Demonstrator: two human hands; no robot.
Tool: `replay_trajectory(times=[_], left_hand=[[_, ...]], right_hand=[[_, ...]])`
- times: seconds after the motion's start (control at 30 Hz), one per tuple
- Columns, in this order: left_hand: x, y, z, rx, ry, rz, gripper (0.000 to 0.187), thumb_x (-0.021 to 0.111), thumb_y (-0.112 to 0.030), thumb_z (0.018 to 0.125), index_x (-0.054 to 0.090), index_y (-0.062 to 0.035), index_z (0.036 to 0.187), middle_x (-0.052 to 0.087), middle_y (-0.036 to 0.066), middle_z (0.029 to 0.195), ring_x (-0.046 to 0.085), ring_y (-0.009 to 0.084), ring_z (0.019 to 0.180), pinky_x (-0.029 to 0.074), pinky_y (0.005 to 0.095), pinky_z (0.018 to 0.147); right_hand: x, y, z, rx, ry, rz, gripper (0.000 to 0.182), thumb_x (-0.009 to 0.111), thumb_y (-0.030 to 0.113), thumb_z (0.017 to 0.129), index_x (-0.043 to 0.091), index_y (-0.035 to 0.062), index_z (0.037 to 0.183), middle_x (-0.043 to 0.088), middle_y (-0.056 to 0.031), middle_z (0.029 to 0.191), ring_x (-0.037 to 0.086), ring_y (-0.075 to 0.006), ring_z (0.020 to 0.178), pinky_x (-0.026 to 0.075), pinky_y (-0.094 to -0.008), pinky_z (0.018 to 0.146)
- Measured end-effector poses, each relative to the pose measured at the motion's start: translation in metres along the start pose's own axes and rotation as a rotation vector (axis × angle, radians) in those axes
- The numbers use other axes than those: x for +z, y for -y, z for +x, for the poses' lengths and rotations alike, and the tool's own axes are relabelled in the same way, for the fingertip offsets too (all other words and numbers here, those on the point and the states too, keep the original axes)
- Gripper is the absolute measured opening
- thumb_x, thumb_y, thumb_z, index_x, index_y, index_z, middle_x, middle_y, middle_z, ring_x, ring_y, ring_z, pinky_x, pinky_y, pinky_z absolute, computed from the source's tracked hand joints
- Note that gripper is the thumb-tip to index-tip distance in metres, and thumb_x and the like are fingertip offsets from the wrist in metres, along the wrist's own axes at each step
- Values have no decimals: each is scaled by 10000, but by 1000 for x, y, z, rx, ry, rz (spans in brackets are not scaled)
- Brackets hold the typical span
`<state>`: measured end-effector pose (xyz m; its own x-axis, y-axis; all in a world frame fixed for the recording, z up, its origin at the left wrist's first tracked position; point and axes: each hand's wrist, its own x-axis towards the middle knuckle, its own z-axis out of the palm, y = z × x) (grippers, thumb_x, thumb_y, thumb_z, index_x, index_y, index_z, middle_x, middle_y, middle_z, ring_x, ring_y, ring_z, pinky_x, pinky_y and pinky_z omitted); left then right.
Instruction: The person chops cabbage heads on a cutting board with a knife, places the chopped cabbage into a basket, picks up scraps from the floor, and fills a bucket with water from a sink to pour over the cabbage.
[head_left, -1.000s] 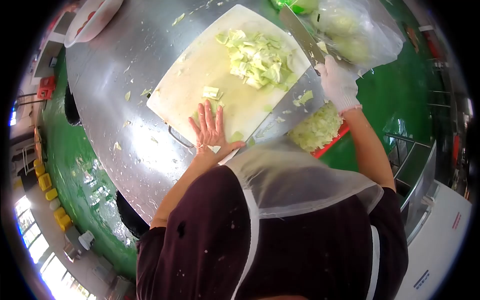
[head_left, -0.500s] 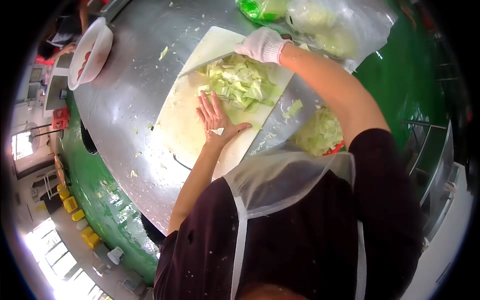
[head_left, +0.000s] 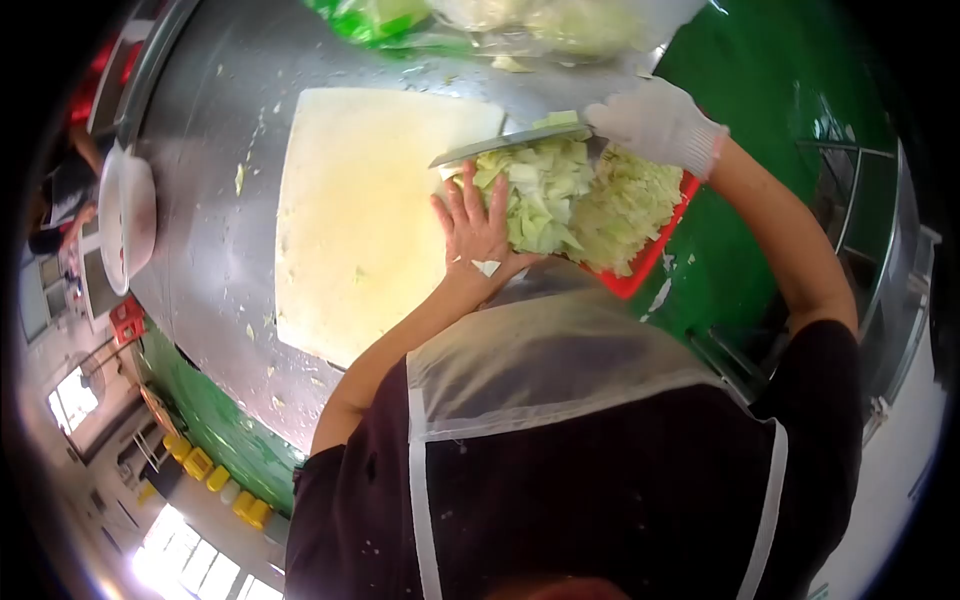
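Chopped cabbage (head_left: 545, 200) lies bunched between my left hand and the knife, at the right edge of the white cutting board (head_left: 350, 220). My bare left hand (head_left: 476, 235) is spread, its fingers against the cabbage pile. In my right hand (head_left: 655, 122), which wears a white glove, is the knife (head_left: 510, 143), its blade along the far side of the pile. A red basket (head_left: 655, 250) holding more shredded cabbage (head_left: 630, 200) stands just right of the pile. The knife handle is hidden inside the glove.
Plastic bags of cabbage (head_left: 540, 25) lie at the far edge of the metal table (head_left: 210, 230). A white bowl (head_left: 128, 215) stands at the left edge, with another person's arm (head_left: 85, 150) beyond it. Cabbage scraps dot the metal.
Both hands have moved right with the knife and the cut cabbage, from the middle of the board to its right edge beside the red basket. The view has shifted too.
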<state>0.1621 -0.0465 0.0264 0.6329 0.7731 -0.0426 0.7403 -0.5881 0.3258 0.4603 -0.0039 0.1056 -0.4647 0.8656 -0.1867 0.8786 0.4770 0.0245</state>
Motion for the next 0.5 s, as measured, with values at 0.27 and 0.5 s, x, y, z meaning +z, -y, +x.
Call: replay_trajectory(times=[0.27,0.5], left_hand=[[39,-71,94,348,10,-123,1088,839,-440,618,272,-125,1491,142,272,1534,138,553,1386,210,646,1092],[44,-111,123,672,-153,-254,905,787,-375,699,358,-81,1439,224,289,1496,208,512,1386,225,625,1090]], right_hand=[[52,-19,-154,533,-71,274,174,560,310,929,595,156,1001,640,-104,780,635,-315,703,498,-407,606],[86,12,-218,1099,-122,607,246,602,349,915,621,152,1060,662,-106,817,638,-298,696,498,-391,629]])
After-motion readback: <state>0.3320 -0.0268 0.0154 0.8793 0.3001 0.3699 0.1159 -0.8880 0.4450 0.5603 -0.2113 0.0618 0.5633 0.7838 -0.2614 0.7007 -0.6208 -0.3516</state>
